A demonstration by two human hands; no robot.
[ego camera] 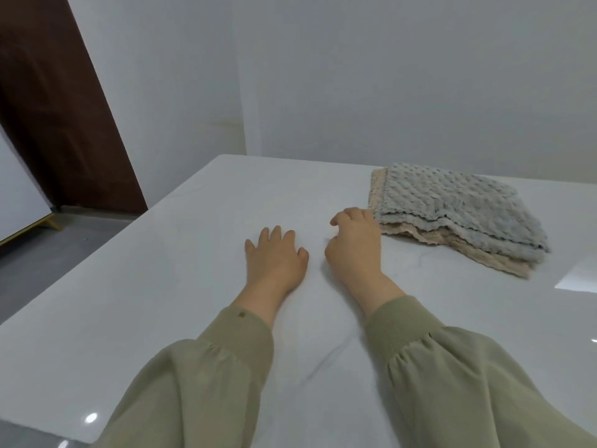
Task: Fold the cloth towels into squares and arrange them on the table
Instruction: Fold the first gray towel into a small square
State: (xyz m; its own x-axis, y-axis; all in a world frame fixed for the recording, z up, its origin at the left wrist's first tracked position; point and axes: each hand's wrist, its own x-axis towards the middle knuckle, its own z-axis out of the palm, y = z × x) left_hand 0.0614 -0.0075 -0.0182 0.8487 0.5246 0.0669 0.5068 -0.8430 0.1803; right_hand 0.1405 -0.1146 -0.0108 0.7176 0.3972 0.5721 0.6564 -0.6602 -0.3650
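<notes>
Towels (452, 208), grey over beige, were stacked on the table (161, 286) at two o'clock from the right hand (355, 244), which was nearer, just beside them, fingers loosely curled on nothing. The left hand (274, 258) was laid flat, fingers straight.

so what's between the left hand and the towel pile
Head view: only the right hand, loosely curled beside the towel pile; bare table separates it from the left hand.
</notes>
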